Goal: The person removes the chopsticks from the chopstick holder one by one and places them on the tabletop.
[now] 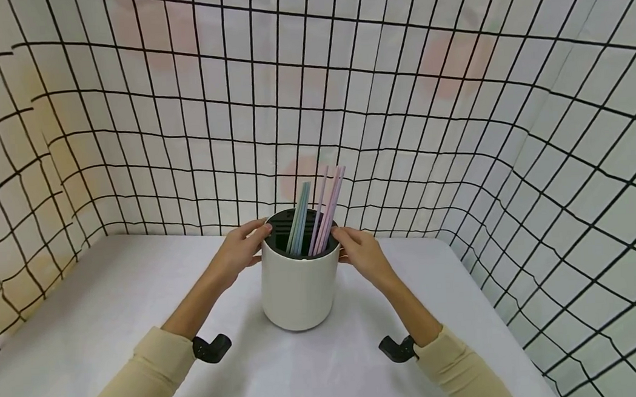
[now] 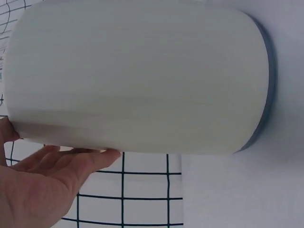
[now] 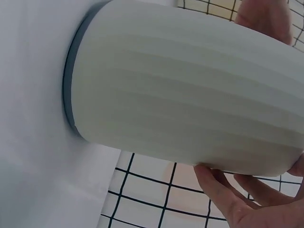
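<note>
A white round utensil holder (image 1: 300,292) stands upright on the white tabletop, with a black slotted insert (image 1: 282,224) in its top. Blue-green chopsticks (image 1: 300,219) and pink chopsticks (image 1: 329,215) lean in the insert, tips up. My left hand (image 1: 239,249) holds the holder's left side near the top, thumb at the rim and fingers along the outer wall. On the opposite side my right hand (image 1: 365,256) grips it the same way. Both wrist views show the smooth wall (image 2: 142,76) and fingertips against it; a dark band (image 3: 69,90) runs round the base.
Black wire grid panels (image 1: 237,124) in front of white cloth enclose the back and both sides of the white-covered table (image 1: 164,274). The back grid rises close behind the holder. Black wrist mounts (image 1: 212,349) sit on both forearms at the beige sleeve cuffs.
</note>
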Available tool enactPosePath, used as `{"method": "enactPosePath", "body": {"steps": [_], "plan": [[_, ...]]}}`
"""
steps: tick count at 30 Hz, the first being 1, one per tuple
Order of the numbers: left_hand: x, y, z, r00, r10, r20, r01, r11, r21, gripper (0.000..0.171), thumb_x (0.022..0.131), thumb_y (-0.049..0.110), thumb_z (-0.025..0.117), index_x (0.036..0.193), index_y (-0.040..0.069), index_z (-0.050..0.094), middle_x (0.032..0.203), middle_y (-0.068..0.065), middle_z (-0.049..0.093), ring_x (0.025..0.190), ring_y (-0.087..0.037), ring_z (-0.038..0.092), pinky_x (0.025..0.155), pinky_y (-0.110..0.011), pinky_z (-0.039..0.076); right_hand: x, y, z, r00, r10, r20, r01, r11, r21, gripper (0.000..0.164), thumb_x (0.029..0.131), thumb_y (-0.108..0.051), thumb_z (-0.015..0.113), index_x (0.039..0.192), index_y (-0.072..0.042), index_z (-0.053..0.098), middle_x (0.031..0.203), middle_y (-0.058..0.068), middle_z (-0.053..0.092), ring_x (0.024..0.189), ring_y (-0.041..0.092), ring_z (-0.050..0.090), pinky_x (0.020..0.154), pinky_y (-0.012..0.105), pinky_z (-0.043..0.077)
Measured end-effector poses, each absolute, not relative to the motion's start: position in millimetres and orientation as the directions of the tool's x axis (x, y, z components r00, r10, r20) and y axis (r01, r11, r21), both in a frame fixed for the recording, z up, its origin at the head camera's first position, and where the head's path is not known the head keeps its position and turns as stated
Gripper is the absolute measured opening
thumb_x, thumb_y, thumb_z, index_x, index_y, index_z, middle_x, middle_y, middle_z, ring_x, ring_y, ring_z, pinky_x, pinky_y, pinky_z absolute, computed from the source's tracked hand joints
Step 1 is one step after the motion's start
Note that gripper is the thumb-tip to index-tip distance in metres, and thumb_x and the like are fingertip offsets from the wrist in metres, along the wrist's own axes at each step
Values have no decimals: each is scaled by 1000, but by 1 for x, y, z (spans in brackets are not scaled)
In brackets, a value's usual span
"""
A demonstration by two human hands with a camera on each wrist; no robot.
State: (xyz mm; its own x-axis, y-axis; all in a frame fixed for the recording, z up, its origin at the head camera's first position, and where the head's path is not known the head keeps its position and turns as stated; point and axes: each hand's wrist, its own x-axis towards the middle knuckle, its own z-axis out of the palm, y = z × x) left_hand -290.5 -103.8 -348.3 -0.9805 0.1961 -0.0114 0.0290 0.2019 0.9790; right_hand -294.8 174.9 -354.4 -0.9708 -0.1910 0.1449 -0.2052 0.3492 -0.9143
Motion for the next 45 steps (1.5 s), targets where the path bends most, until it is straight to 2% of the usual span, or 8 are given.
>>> {"method": "enactPosePath", "body": {"steps": [3,8,13,20,25,34,41,45], "plan": [[-293,-105,-347,-975,221,-6,38,192,981,64,106,44,51,159,12,34,162,-15,37,148,-35,37,112,-51,45,-297,177,-356,-966,-204,158,-220,335,-916,49,107,-41,50,139,-5,60,129,16,68,110,29,70,93,40,61],[-297,-106,-343,-972,233,18,60,174,983,65,105,45,53,157,9,38,159,-16,41,146,-36,42,110,-52,47,-301,180,-352,-966,-220,137,-200,298,-933,55,105,-47,53,141,-5,59,131,17,66,114,30,69,96,41,60],[-298,-105,-344,-975,223,22,58,160,985,64,105,44,55,156,8,41,159,-15,43,145,-36,42,109,-52,48,-300,183,-343,-976,-198,94,-157,331,-930,57,102,-51,57,139,-9,60,133,13,66,118,28,67,99,39,59],[-296,-104,-347,-978,209,9,44,164,986,64,103,45,57,154,8,44,157,-14,45,144,-35,45,106,-51,50,-290,188,-322,-975,-72,209,-221,331,-917,42,97,-40,70,130,-14,65,124,9,71,114,30,69,110,47,50],[-295,-105,-350,-976,217,34,70,157,985,64,104,45,56,154,7,43,157,-15,44,144,-36,44,106,-52,50,-283,186,-309,-958,-84,275,-287,245,-926,36,94,-31,75,123,-12,66,119,10,73,111,31,71,112,47,48],[-294,-106,-352,-976,215,25,58,150,987,63,104,44,57,154,8,43,158,-14,43,145,-35,43,106,-50,50,-284,169,-306,-959,-124,253,-269,137,-953,32,95,-17,74,120,-1,63,116,18,73,104,30,74,103,39,56],[-293,-106,-352,-977,213,18,49,140,989,64,103,46,58,153,8,45,157,-13,45,144,-34,45,105,-50,51,-286,164,-311,-973,-85,216,-229,181,-957,27,94,-21,75,115,-6,65,111,14,75,101,24,73,114,48,45],[-293,-107,-353,-973,226,36,67,128,989,63,104,44,57,154,7,44,158,-14,43,144,-35,43,106,-51,50,-287,164,-314,-968,-74,238,-248,185,-951,24,94,-19,75,112,-5,66,109,15,75,98,24,72,112,46,47]]}}
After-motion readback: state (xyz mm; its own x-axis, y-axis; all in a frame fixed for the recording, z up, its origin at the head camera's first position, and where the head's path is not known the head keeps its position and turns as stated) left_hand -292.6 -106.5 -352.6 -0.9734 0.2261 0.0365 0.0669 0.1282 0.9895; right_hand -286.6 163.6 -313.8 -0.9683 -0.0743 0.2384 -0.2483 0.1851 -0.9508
